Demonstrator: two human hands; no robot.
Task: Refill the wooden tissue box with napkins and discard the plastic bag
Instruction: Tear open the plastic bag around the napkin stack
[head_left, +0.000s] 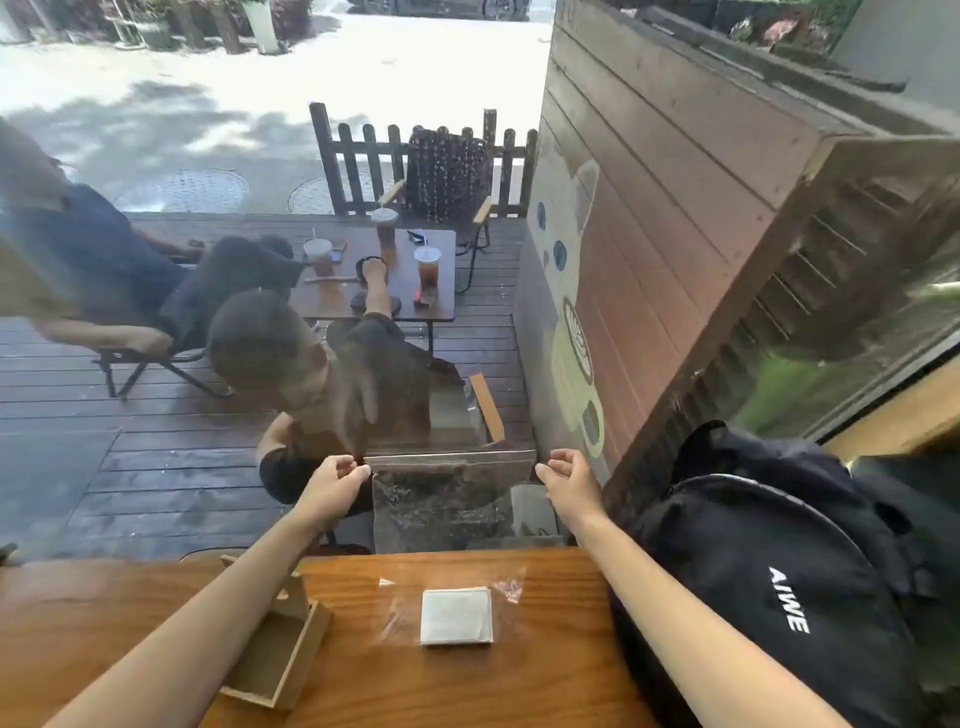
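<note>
I hold a clear plastic bag (452, 499) up in front of the window, stretched flat above the far edge of the wooden counter (545, 675). My left hand (332, 483) pinches its top left corner and my right hand (566, 480) pinches its top right corner. Below it, a stack of white napkins (456, 616) lies on the counter inside crinkled clear plastic wrap (506, 584). The open wooden tissue box (278, 657) lies to the left of the napkins, partly hidden under my left forearm.
A black backpack (779, 597) stands on the counter's right end, close to my right forearm. Directly beyond the counter is a window pane; outside, people sit on chairs around a table with drinks (384, 291) on a wooden deck.
</note>
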